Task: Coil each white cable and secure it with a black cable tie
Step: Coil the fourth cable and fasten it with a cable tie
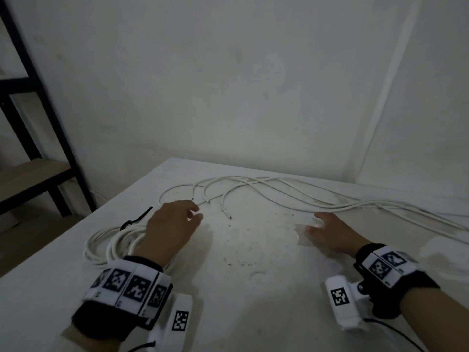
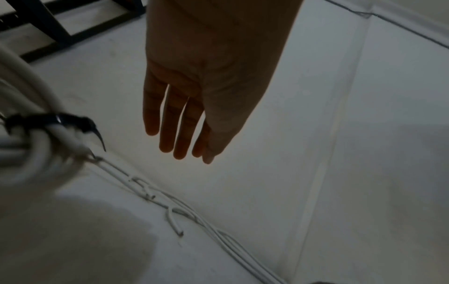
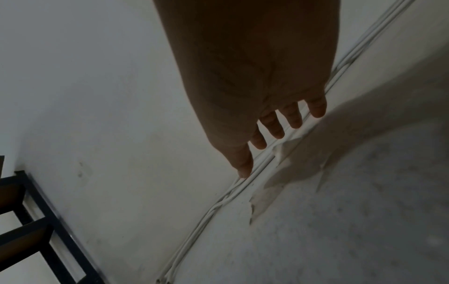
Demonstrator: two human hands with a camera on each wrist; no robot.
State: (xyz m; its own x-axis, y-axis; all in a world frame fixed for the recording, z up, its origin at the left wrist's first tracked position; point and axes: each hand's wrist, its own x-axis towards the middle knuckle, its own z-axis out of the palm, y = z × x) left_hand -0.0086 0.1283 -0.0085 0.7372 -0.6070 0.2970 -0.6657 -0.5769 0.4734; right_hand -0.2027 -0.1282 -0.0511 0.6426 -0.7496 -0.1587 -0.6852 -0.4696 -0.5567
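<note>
A coiled white cable (image 1: 114, 243) lies at the table's left, bound by a black cable tie (image 1: 135, 219); the left wrist view shows the coil (image 2: 29, 153) and its tie (image 2: 51, 120) close up. Several loose white cables (image 1: 291, 196) run across the far part of the table, their cut ends near the middle. My left hand (image 1: 172, 224) hovers over the coil's right side, fingers straight and empty (image 2: 179, 130). My right hand (image 1: 327, 231) reaches toward the loose cables, fingers extended (image 3: 279, 124), holding nothing.
The white table (image 1: 241, 288) has a patch of peeled surface (image 1: 303, 236) under my right hand. A black metal shelf frame (image 1: 33, 123) stands at the left beyond the table edge. Walls close in behind and at the right.
</note>
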